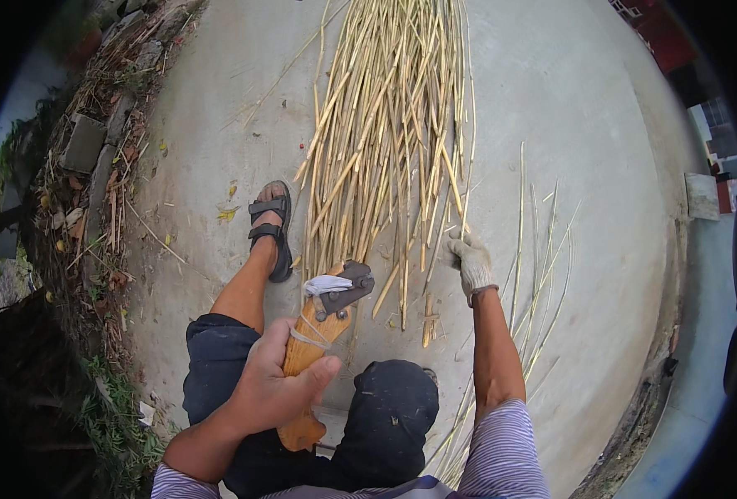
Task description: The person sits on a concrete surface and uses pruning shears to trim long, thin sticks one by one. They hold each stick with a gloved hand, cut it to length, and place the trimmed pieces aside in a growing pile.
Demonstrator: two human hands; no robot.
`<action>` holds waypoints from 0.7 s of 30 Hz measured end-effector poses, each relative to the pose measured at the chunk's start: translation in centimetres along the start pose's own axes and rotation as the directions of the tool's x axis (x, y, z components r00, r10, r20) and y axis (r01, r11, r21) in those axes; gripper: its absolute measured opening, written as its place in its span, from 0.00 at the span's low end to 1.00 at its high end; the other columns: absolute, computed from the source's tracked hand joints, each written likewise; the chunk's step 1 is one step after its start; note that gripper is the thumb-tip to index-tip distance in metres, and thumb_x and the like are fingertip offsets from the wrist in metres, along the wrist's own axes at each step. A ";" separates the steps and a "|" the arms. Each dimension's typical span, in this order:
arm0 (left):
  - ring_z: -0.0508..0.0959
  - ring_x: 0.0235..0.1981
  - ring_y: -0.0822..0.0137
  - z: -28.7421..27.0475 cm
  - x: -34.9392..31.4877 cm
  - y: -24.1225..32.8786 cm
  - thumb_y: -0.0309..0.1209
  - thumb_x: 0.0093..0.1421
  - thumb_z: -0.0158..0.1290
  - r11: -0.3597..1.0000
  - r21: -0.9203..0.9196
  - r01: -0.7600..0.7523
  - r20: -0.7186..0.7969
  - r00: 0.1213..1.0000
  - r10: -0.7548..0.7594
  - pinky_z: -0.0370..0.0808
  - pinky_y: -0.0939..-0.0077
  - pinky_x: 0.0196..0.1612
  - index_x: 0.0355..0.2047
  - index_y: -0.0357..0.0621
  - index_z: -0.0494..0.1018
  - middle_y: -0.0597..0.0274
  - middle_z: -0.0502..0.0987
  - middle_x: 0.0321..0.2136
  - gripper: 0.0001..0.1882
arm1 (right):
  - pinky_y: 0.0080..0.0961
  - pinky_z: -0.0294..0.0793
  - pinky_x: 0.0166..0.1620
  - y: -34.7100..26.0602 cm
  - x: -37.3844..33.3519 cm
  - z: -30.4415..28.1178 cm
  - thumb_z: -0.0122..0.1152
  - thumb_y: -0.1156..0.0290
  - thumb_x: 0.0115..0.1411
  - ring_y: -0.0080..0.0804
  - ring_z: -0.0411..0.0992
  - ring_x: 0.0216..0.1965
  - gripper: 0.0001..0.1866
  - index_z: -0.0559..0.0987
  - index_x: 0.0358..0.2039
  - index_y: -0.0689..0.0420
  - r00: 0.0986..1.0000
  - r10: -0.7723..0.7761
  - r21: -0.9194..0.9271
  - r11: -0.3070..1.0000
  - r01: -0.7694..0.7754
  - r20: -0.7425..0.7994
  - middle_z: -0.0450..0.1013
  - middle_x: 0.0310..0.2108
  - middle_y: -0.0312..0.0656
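My left hand (281,382), bare, is closed around a wooden-handled tool (306,345) with a dark bolted metal head. White material is wrapped near that head, and a cord or band circles the handle. My right hand (473,264) wears a pale work glove. Its fingers are closed at the lower end of a long yellowish stalk (456,190), at the right side of a pile. This pile of stalks (385,116) stretches away from me over the concrete, many of them crossing. The glove partly hides the stalk's end.
Several thin green-yellow stalks (537,283) lie right of my gloved hand. A short broken piece (428,320) rests between my hands on the concrete ground (601,249). My sandalled left foot (271,229) stands beside the pile. Blocks (83,143), dry litter and plants line the left edge.
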State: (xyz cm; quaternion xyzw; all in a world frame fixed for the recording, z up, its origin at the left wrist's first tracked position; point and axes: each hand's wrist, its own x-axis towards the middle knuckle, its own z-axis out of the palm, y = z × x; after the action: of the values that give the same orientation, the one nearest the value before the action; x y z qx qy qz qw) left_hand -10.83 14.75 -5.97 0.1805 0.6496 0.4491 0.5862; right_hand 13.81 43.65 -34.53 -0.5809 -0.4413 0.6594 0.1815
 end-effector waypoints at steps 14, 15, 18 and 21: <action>0.75 0.19 0.74 1.0 2.3 -3.3 0.34 0.65 0.59 0.974 0.050 -0.221 0.005 0.975 0.221 0.72 0.77 0.22 0.41 0.35 0.67 0.64 0.74 0.23 0.16 | 0.19 0.72 0.24 -3.3 -19.5 -5.7 0.58 0.59 0.68 0.22 0.71 0.22 0.22 0.76 0.53 0.63 0.998 -0.026 0.400 0.916 0.002 0.053 0.76 0.28 0.38; 0.75 0.19 0.74 1.0 2.7 -3.8 0.34 0.65 0.59 0.973 0.063 -0.224 -0.011 0.974 0.225 0.72 0.76 0.23 0.41 0.35 0.67 0.63 0.74 0.23 0.16 | 0.19 0.71 0.22 -3.9 -19.5 -5.6 0.57 0.57 0.69 0.21 0.69 0.19 0.21 0.78 0.51 0.62 1.000 -0.007 0.326 0.945 0.003 0.013 0.75 0.25 0.37; 0.75 0.18 0.73 0.6 3.4 -4.9 0.34 0.63 0.60 0.973 0.070 -0.220 -0.084 0.971 0.225 0.73 0.75 0.23 0.41 0.35 0.68 0.63 0.74 0.23 0.17 | 0.21 0.69 0.19 -7.5 -24.1 -4.2 0.57 0.57 0.69 0.21 0.66 0.16 0.20 0.79 0.46 0.63 0.992 -0.129 0.194 0.973 0.128 -0.005 0.69 0.19 0.34; 0.75 0.18 0.72 0.0 3.5 -6.1 0.35 0.63 0.60 0.965 0.110 -0.239 -0.125 0.960 0.252 0.73 0.74 0.22 0.41 0.35 0.68 0.63 0.74 0.24 0.17 | 0.22 0.68 0.18 -7.7 -29.4 -4.8 0.56 0.57 0.69 0.22 0.65 0.14 0.19 0.79 0.42 0.63 0.976 -0.216 0.192 0.959 0.211 0.005 0.68 0.16 0.34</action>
State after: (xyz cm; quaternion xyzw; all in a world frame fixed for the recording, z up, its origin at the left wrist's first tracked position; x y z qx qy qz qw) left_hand -9.87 14.20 -12.96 0.2560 0.6815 0.4987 0.4705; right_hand 23.78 27.50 -10.24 -0.5014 -0.4388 0.6825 0.3004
